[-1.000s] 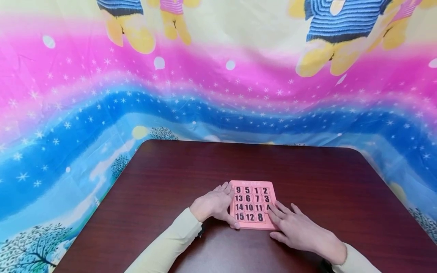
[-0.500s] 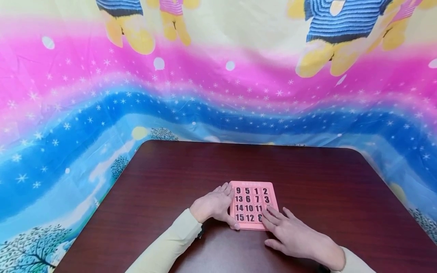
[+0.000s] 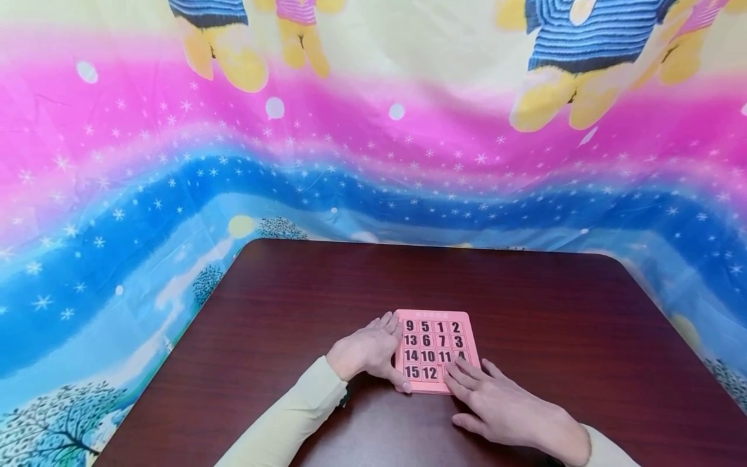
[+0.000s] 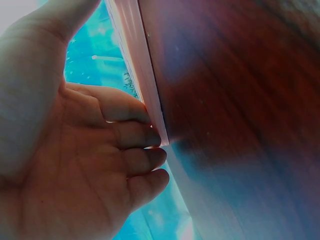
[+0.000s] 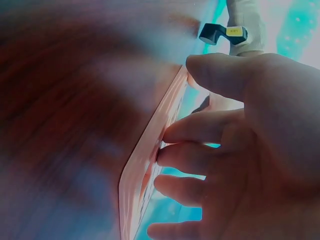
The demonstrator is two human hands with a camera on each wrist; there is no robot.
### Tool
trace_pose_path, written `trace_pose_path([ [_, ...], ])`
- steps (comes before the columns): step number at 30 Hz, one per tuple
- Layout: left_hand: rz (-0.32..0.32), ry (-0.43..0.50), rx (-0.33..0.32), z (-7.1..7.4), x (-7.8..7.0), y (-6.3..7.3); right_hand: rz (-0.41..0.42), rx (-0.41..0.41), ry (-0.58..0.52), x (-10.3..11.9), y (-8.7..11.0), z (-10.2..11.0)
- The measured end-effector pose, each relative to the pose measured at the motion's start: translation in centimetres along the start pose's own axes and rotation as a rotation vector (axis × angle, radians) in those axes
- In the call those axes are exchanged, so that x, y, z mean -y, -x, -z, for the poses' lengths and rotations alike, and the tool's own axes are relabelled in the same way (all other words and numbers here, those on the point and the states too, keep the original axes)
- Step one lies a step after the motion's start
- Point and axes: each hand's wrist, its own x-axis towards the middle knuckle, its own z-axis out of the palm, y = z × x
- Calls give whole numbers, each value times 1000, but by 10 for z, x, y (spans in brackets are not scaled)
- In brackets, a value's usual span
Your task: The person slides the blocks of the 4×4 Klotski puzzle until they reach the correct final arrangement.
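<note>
A pink sliding number puzzle (image 3: 434,347) lies flat on the table. Its upper rows read 9, 5, 1, 2 and 13, 6, 7, 3. My left hand (image 3: 370,350) rests along its left side, fingers by the upper edge and thumb at the near left corner. In the left wrist view, the fingertips touch the puzzle's edge (image 4: 142,65). My right hand (image 3: 504,401), fingers extended, touches the lower right tiles. Those fingers hide the bottom row beyond 12 and part of the 4. The right wrist view catches the puzzle from its side (image 5: 150,137).
The dark reddish-brown table (image 3: 327,279) stretches around the puzzle, with rounded far corners. A colourful cartoon-print cloth (image 3: 373,149) hangs behind and beside it. A small black device with a yellow label (image 5: 225,32) is on the left wrist.
My right hand has shifted left and nearer over the lower right tiles. The 8, seen earlier beside the 12, is no longer visible. My left hand stays in place.
</note>
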Motion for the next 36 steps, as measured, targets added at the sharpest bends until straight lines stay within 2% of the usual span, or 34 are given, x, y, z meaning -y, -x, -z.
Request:
trace_pose_path([
  [10,-5,-1,-3,0,-1,0,-25,-26,-7,-15,13,0],
  [15,-10,-2,-11,-1,0,-1,-17,-43,-4,-17,14,3],
  [20,-6,-5,-11,-1,1,-1,7,-53,13,-12,8,7],
  [30,-6,17,-9,-1,0,0,66,19,4,6,-14,10],
  [36,3,1,-3,-1,0,0,73,42,-9,10,-21,8],
])
